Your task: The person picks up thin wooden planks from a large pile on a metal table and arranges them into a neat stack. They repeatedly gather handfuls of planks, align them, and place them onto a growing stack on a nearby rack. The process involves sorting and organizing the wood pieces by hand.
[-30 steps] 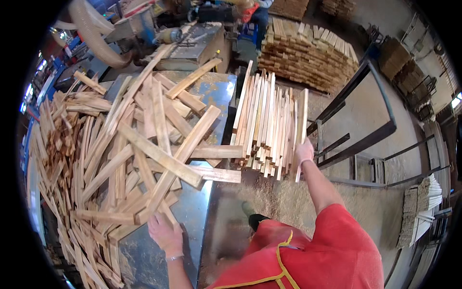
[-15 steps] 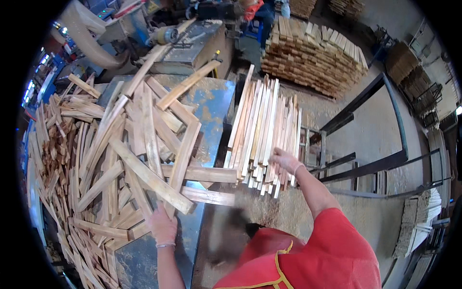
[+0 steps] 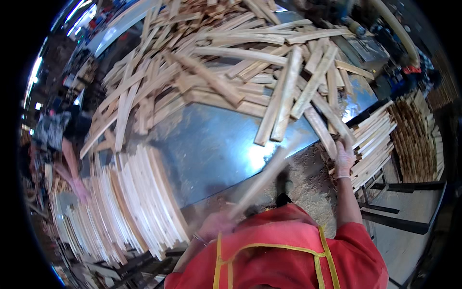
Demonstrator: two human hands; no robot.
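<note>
My left hand [image 3: 216,225], smeared by motion and low in front of my red apron, is closed on one end of a wooden strip [image 3: 262,180]. That strip slants up and away over the table's front edge. My right hand [image 3: 344,160], in a thin pale glove, is closed on the near end of another wooden strip [image 3: 332,115], which lies sloping down from the pile. Both ends are at the table's right edge, beside a stack of cut strips [image 3: 373,144]. A heap of loose wooden strips [image 3: 221,84] spreads over the blue metal table [image 3: 207,144].
To the left stands a row of upright pale strips [image 3: 139,202]; a co-worker's hand [image 3: 77,185] touches its far side. A machine [image 3: 363,45] sits at the back right. Beyond it are a larger timber stack [image 3: 416,135] and a dark metal frame [image 3: 399,219].
My view has swung left. My left hand has left the pile and now holds a strip near my body. My right hand has moved from the cut-strip stack to a strip at the table edge.
</note>
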